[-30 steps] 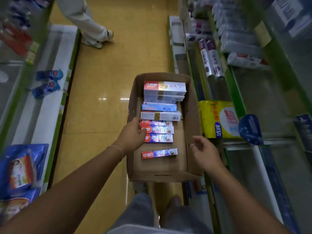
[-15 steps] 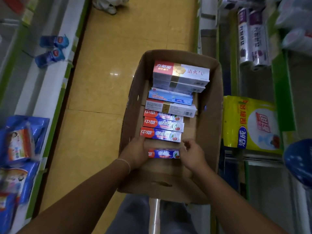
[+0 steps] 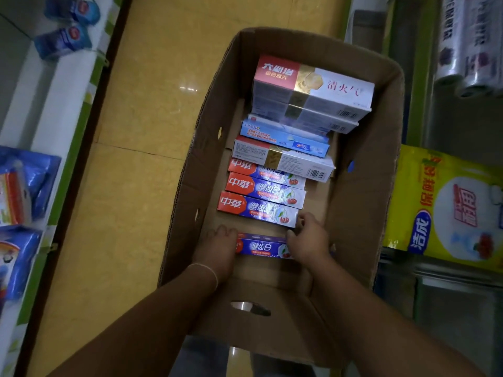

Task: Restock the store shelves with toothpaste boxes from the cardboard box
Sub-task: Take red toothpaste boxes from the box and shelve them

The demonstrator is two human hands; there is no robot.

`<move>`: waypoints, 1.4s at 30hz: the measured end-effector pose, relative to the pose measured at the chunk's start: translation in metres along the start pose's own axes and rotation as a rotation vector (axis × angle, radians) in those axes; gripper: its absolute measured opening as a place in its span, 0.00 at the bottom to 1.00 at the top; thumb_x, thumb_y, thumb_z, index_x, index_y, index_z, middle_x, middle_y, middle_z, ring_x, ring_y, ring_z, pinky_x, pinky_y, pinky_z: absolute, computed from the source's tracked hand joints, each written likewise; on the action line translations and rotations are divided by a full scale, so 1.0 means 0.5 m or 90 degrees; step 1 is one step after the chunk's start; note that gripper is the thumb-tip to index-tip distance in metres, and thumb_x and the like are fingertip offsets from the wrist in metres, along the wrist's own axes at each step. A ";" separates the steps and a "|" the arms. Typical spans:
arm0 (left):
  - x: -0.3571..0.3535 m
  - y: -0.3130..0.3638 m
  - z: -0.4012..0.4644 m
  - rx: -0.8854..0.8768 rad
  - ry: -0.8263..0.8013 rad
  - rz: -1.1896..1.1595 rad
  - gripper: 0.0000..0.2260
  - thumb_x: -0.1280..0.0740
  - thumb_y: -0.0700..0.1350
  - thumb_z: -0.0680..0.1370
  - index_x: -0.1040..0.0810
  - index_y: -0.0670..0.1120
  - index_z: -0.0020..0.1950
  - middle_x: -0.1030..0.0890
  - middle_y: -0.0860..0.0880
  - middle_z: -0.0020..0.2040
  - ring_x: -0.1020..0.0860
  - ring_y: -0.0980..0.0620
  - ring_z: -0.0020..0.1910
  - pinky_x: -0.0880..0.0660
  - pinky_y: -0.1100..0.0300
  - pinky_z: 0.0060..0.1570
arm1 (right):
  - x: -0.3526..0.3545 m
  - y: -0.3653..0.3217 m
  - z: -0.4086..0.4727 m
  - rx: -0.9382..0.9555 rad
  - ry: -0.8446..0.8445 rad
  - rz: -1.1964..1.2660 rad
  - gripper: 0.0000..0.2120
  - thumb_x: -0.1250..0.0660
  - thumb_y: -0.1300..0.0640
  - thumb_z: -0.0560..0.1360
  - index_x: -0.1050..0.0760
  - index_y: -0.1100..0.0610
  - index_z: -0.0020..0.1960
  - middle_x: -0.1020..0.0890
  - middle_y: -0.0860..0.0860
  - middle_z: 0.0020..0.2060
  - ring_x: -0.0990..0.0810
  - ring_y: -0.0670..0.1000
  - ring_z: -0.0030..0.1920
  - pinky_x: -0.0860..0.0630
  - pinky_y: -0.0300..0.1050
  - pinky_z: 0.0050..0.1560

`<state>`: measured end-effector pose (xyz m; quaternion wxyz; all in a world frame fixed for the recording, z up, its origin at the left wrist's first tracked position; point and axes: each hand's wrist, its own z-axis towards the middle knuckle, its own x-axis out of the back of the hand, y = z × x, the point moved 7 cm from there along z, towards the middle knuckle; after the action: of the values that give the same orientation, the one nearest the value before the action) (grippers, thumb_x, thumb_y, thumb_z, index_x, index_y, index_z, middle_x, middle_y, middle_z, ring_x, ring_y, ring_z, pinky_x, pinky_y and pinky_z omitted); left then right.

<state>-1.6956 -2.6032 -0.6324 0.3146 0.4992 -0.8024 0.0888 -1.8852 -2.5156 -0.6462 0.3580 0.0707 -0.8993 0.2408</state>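
Brown cardboard box (image 3: 362, 213) holds red-and-blue toothpaste boxes (image 3: 261, 209) printed with cherries, a pale blue box (image 3: 283, 138), and red, gold and white boxes (image 3: 313, 85); the yellow pack (image 3: 446, 202) carries red lettering, the floor (image 3: 141, 159) looks mustard yellow

a yellow plastic package (image 3: 446, 210) sits on the right shelf. blue pouches (image 3: 65, 39) lie on the left shelf. clear film rolls (image 3: 468, 47) lie upper right.
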 end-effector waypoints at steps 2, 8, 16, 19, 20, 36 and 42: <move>-0.011 -0.005 0.009 -0.001 -0.004 0.022 0.28 0.34 0.45 0.78 0.41 0.48 0.76 0.37 0.44 0.73 0.35 0.44 0.71 0.32 0.51 0.66 | -0.009 -0.004 0.008 0.023 0.000 -0.008 0.22 0.30 0.58 0.73 0.28 0.56 0.65 0.21 0.55 0.61 0.23 0.56 0.61 0.25 0.49 0.60; -0.018 -0.008 0.015 -0.015 0.000 0.028 0.23 0.36 0.48 0.79 0.36 0.49 0.73 0.35 0.43 0.71 0.34 0.44 0.69 0.31 0.53 0.63 | -0.017 -0.022 0.035 0.035 0.001 -0.010 0.23 0.25 0.53 0.70 0.28 0.54 0.61 0.22 0.53 0.58 0.23 0.54 0.57 0.24 0.50 0.57; 0.001 -0.028 -0.025 0.030 -0.017 -0.403 0.21 0.29 0.50 0.76 0.28 0.48 0.66 0.25 0.47 0.63 0.25 0.50 0.60 0.27 0.57 0.60 | -0.017 -0.030 0.058 0.040 -0.013 -0.015 0.25 0.21 0.49 0.67 0.29 0.53 0.57 0.21 0.51 0.56 0.24 0.49 0.49 0.22 0.47 0.50; 0.010 -0.023 -0.045 0.072 -0.026 -0.562 0.21 0.30 0.52 0.77 0.30 0.48 0.67 0.24 0.48 0.63 0.25 0.54 0.57 0.26 0.58 0.56 | -0.012 -0.036 0.056 0.047 -0.042 -0.012 0.25 0.21 0.49 0.67 0.30 0.51 0.56 0.22 0.50 0.53 0.22 0.51 0.51 0.19 0.54 0.49; 0.013 -0.022 -0.052 0.086 -0.025 -0.582 0.21 0.32 0.51 0.78 0.32 0.48 0.69 0.25 0.48 0.65 0.25 0.53 0.58 0.27 0.59 0.55 | -0.011 -0.036 0.053 0.036 -0.048 0.000 0.23 0.21 0.49 0.68 0.30 0.51 0.55 0.23 0.48 0.50 0.21 0.51 0.50 0.18 0.55 0.47; 0.033 -0.035 -0.108 0.189 -0.002 -0.550 0.19 0.37 0.46 0.81 0.36 0.48 0.70 0.31 0.43 0.70 0.31 0.45 0.70 0.29 0.50 0.64 | -0.017 -0.029 0.028 0.057 -0.029 -0.012 0.26 0.23 0.59 0.69 0.28 0.54 0.63 0.29 0.56 0.59 0.22 0.56 0.55 0.25 0.45 0.57; 0.045 -0.029 -0.115 0.173 0.003 -0.526 0.18 0.36 0.46 0.81 0.35 0.49 0.69 0.30 0.44 0.70 0.31 0.44 0.70 0.28 0.48 0.63 | -0.014 -0.019 0.022 0.015 -0.080 0.124 0.18 0.23 0.59 0.70 0.30 0.55 0.52 0.21 0.51 0.52 0.20 0.50 0.49 0.22 0.46 0.46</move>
<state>-1.6658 -2.6009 -0.5763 0.2568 0.8152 -0.5154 0.0614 -1.8837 -2.5297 -0.6540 0.2754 0.0023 -0.9196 0.2800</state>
